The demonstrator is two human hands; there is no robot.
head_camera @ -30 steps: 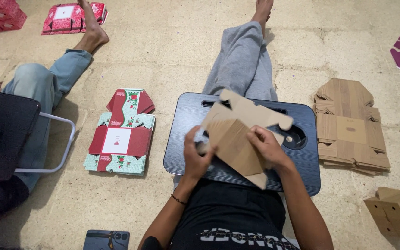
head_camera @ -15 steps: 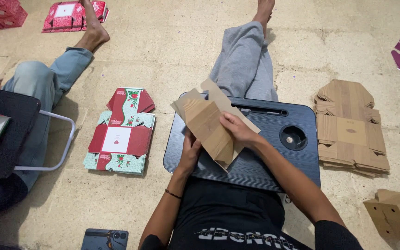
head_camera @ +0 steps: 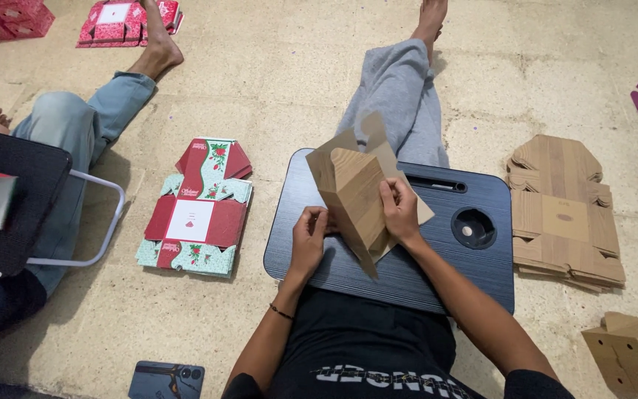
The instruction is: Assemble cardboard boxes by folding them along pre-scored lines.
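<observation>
Gripping a wood-grain cardboard box blank, both hands' grip closed over the lap desk.

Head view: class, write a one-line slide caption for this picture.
Seated on the floor, a person's left hand and right hand fold a brown cardboard box blank over a dark lap desk.

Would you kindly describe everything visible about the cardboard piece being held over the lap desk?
The cardboard box blank is wood-grain brown, partly folded, with loose flaps at its top. It stands tilted above the dark lap desk. The left hand grips its lower left edge; the right hand holds its right side.
</observation>
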